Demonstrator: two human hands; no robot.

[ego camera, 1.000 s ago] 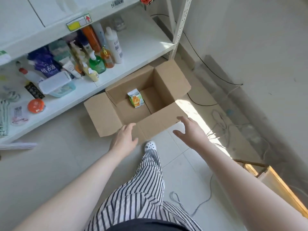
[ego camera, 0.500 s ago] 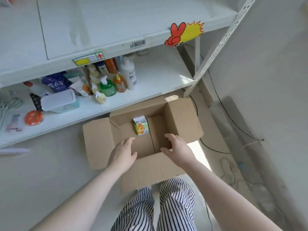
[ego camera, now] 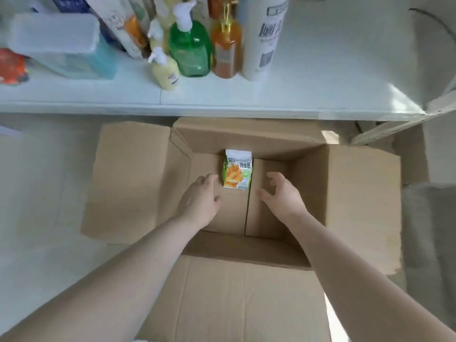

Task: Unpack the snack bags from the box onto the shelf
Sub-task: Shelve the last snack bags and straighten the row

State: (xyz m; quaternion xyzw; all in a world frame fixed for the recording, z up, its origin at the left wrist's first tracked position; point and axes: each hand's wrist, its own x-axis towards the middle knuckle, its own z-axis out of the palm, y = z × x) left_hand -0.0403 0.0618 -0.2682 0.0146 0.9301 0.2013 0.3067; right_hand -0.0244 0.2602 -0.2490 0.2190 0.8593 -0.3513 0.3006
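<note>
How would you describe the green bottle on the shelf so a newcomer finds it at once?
Start at the white shelf above the open cardboard box. In the row of bottles near its front edge, the green bottle stands between a small yellow bottle and an orange bottle. It alone is clear green, with a white pump.
</note>
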